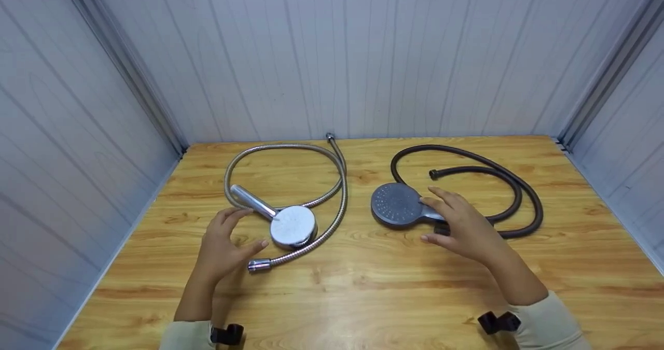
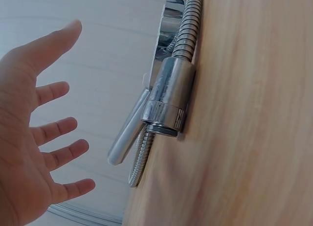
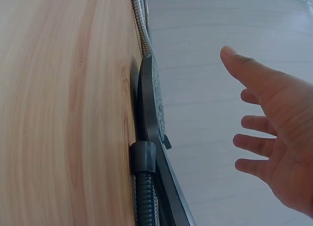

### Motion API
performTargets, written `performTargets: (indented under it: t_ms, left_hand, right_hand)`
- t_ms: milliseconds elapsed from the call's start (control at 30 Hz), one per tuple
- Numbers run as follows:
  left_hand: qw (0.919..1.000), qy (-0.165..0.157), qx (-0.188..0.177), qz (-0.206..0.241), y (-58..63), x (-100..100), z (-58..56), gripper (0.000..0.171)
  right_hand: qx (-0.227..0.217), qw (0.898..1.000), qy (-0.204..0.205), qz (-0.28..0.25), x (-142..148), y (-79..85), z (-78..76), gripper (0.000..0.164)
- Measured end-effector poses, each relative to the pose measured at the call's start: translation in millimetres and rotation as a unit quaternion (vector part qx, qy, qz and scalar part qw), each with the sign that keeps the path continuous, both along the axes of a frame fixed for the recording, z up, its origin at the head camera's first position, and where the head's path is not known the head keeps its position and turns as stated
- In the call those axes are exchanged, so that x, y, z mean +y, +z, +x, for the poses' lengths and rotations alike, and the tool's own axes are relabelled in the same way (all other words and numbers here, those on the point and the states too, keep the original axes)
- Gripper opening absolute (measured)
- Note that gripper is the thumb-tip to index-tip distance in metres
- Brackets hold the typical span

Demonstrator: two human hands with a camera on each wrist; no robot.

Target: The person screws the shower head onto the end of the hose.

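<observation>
A chrome shower head (image 1: 292,226) lies on the wooden table at the left, its handle pointing back and left. Its silver metal hose (image 1: 343,194) loops around it, and the hose's chrome end fitting (image 2: 168,94) is nearest the left hand (image 1: 220,246). That hand hovers with thumb and fingers spread, holding nothing. To the right lies a dark grey shower head (image 1: 397,205), spray face up. The right hand (image 1: 467,228) is held over its handle, fingers apart, and partly hides it. In the right wrist view a gap shows between hand and dark shower head (image 3: 152,99).
A black hose (image 1: 531,199) curls behind and right of the dark shower head, one end fitting (image 1: 434,174) lying inside the loop. Pale panel walls (image 1: 363,54) enclose the wooden table (image 1: 332,308) at the back and both sides. Black wrist mounts (image 1: 227,334) sit at the sleeves.
</observation>
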State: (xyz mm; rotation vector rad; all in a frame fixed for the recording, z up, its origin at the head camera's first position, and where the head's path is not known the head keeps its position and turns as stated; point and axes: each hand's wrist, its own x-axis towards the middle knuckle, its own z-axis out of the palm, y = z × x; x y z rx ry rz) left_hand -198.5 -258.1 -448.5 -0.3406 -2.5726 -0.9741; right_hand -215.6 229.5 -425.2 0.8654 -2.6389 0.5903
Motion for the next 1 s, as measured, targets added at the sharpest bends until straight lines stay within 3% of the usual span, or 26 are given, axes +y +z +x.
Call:
performTargets:
  t_ms: [200,567,767,1000]
  left_hand:
    - [0.9996,-0.003,0.005,0.026,-2.1,3,-0.4,0.065]
    - [0.9972,0.005,-0.025,0.071,-4.0,10,-1.4,0.055]
    - [0.9916,0.011,-0.047,0.120,-4.9,12,-1.0,0.051]
    - [0.9876,0.036,-0.033,0.149,-5.6,17,-1.8,0.045]
  right_hand:
    - [0.057,0.998,0.008,-0.015,-9,-2.3,-5.0,0.056]
    - [0.088,0.994,0.047,-0.040,-23,-7.3,-7.2,0.047]
    - [0.074,0.992,0.073,-0.070,-34,-7.5,-7.1,0.044]
    - [0.056,0.990,0.087,-0.098,-44,-6.0,-4.7,0.041]
